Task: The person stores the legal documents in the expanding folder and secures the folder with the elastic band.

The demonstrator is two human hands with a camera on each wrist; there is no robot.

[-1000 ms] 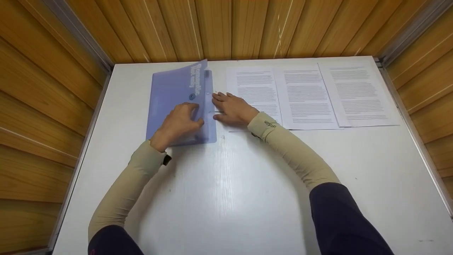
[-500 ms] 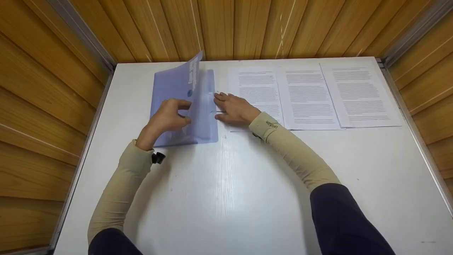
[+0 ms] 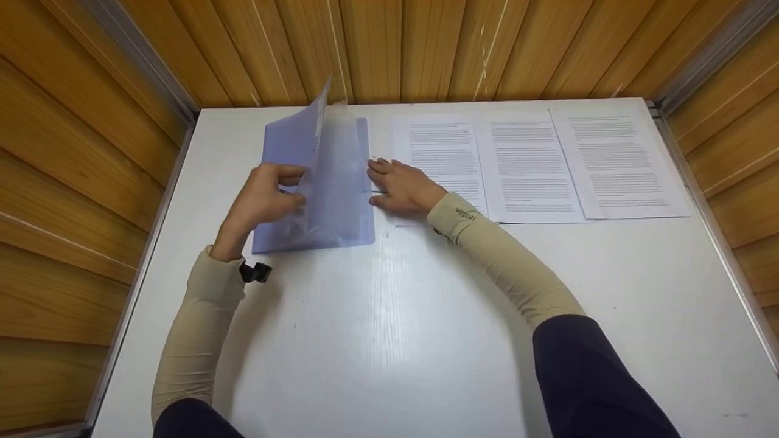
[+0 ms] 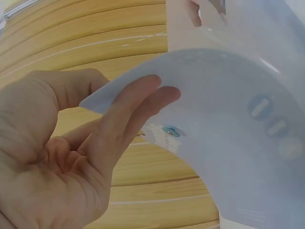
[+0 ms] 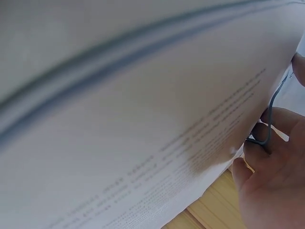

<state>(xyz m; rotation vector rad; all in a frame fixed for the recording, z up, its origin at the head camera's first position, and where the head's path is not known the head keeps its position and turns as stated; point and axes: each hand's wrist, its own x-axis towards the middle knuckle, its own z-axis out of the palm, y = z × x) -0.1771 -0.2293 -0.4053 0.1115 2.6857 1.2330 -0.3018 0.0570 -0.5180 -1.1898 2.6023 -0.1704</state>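
Note:
A translucent blue-purple plastic document folder (image 3: 344, 207) lies at the left of the table, its cover (image 3: 292, 137) raised and leaning left. My left hand (image 3: 258, 198) pinches the edge of that cover; in the left wrist view, thumb and fingers press the curved sheet (image 4: 214, 90) from both sides. White lettering and a small teal snap button (image 4: 171, 131) show on it. My right hand (image 3: 405, 185) rests flat, fingers extended, at the folder's right edge and over the nearest printed sheet (image 3: 443, 143). A thin dark cord (image 5: 270, 114) crosses its fingers in the right wrist view.
Two more stacks of printed paper, a middle one (image 3: 532, 167) and a right one (image 3: 618, 161), lie side by side along the back of the white table (image 3: 389, 340). Wood-plank walls (image 3: 438, 48) stand behind and at both sides.
The folder's cover has lifted and swung left with my left hand, which moved left and slightly away from me, opening the folder wider. My right hand has stayed in place.

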